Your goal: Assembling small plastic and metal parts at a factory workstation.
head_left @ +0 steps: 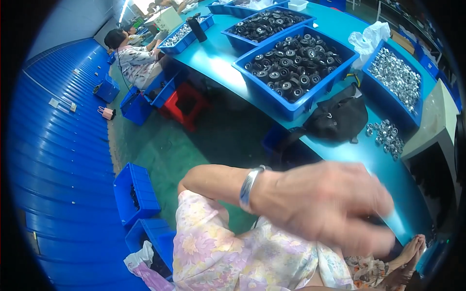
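Observation:
My left hand [325, 203], with a silver bracelet [248, 190] at the wrist, reaches across in front of my body toward the right. Motion smears its fingers, so whether they hold anything is unclear. A dark area shows between the thumb and the fingers. At the lower right rim, what looks like my right hand [411, 252] is near the table edge, small and partly cut off; its grip cannot be made out. Beyond the left hand, small shiny metal parts [387, 138] lie loose on the turquoise table [335, 157], next to a black bag [340, 116].
A blue bin of black wheels [293, 68] stands on the table, with another wheel bin [267, 26] behind. At right are a bin of shiny parts [395, 77] and a pale machine housing [429, 121]. A seated co-worker [138, 63], red stool [184, 104] and floor bins [136, 194] are left.

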`<state>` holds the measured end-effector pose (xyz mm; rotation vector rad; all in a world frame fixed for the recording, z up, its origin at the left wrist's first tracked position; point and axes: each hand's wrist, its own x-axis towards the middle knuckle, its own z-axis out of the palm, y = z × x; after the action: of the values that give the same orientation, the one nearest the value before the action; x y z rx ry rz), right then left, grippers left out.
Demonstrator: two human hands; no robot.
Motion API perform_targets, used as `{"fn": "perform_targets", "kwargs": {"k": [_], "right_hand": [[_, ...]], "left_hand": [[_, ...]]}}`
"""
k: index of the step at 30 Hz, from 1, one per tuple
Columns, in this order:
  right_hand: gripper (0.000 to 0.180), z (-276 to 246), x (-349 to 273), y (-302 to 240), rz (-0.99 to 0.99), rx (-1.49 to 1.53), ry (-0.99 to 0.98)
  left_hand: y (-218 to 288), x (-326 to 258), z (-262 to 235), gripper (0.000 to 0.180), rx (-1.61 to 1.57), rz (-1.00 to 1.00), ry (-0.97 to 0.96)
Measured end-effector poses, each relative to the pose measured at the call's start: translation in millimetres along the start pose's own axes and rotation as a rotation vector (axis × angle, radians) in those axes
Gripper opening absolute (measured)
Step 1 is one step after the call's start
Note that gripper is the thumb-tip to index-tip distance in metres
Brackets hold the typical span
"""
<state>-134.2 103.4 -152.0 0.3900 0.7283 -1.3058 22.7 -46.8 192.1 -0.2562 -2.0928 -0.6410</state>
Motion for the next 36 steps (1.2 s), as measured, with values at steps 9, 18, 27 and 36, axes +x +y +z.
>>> {"fn": "perform_targets", "kwargs": {"k": [9,18,27,36], "right_hand": [[0.017,90.6,-59.5,-7.2,-0.714,-1.349,-0.4],[0.017,98.8,-97.6,-37.5,-0.508,-0.848,0.014],[0.011,57.6,-62.4,-204.3,-1.428,-0.983,0.43],[0.042,1.8,-15.7,-353.3,-1.679,-1.457,1.251]], "left_hand": [[35.4,27.2,34.6,0.007,-0.752,-0.195,-0.033],[-3.7,3.5,77.2,0.013,-0.882,0.072,-0.222],[-42.8,-119.9,153.7,0.021,-0.075,-0.4,-0.732],[-48.1,-271.9,146.2,0.017,0.615,-0.612,-1.565]]}}
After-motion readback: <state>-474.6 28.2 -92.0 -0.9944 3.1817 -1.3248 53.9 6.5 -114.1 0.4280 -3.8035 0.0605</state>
